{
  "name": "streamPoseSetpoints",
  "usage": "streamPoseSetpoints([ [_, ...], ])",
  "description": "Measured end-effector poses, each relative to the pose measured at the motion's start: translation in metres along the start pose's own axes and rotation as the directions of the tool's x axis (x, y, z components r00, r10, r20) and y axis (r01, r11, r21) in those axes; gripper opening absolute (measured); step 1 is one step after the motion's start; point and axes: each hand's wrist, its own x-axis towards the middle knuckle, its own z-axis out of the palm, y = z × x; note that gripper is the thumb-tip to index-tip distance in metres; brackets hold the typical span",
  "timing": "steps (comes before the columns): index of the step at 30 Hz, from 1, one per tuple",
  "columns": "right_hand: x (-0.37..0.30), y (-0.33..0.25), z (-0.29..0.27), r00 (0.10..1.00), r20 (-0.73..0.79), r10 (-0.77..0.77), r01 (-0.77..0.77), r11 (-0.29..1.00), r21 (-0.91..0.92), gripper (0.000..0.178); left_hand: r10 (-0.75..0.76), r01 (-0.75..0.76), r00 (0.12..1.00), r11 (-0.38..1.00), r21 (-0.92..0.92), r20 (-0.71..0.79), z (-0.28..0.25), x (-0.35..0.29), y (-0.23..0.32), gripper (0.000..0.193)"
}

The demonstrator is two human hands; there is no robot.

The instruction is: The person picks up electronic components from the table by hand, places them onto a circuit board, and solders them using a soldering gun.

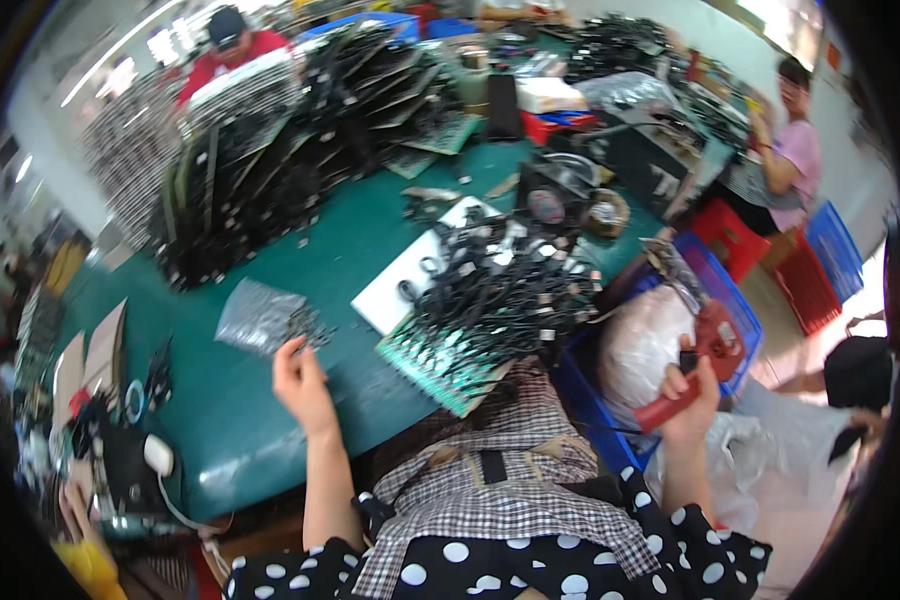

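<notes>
My right hand grips the handle of a red pistol-shaped power screwdriver, held above a blue crate. My left hand is over the green table, its fingertips drawn together beside a small pile of dark screw-like pieces. Whether anything is between those fingers is too small to make out. The pieces lie at the mouth of a clear plastic bag. In front of me a green circuit board panel lies slanted, with a tangle of black cables on it. A white board shows beneath the cables.
Tall stacks of cabled circuit boards stand at the back left. The blue crate at my right holds a white plastic bundle. A fan-like black device and a tape roll sit beyond. Two people work farther off.
</notes>
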Motion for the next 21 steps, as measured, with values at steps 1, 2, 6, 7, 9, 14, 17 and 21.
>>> streamPoseSetpoints([
  [1,0.007,-0.006,0.002,0.999,0.012,0.042,-0.042,0.999,-0.035,0.044,-0.022,0.022,1.000,1.000,0.005,0.018,0.001,0.001,0.002,0.011],
  [2,0.014,-0.015,0.005,0.996,0.045,0.077,-0.072,0.992,-0.108,0.044,-0.040,0.040,0.999,0.999,-0.015,-0.002,0.001,0.002,0.002,0.011],
  [6,0.018,-0.027,0.001,0.994,0.034,0.099,-0.096,0.991,-0.090,0.043,0.027,-0.027,1.000,1.000,-0.006,0.007,0.002,-0.001,0.007,0.010],
  [7,0.016,-0.021,-0.003,0.992,0.044,0.114,-0.114,0.993,-0.013,0.043,-0.001,0.001,1.000,1.000,-0.021,0.001,0.003,-0.002,0.007,0.011],
  [9,0.007,-0.002,-0.011,0.994,0.050,0.098,-0.098,0.995,-0.005,0.042,-0.009,0.010,1.000,0.999,0.053,-0.022,0.008,0.000,0.006,0.013],
  [14,-0.017,0.032,-0.015,0.982,-0.006,0.190,-0.185,0.960,0.210,0.041,0.042,-0.060,0.990,0.989,0.139,0.132,-0.001,0.008,0.013,0.025],
  [17,-0.016,0.038,-0.011,0.987,-0.020,0.162,-0.152,0.956,0.250,0.039,0.079,-0.093,0.995,0.969,0.229,0.068,-0.009,0.015,0.024,0.029],
  [21,0.000,0.038,-0.016,0.987,0.004,0.161,-0.158,0.958,0.238,0.039,0.134,-0.136,0.991,0.930,0.342,0.029,-0.014,0.030,0.033,0.031],
])
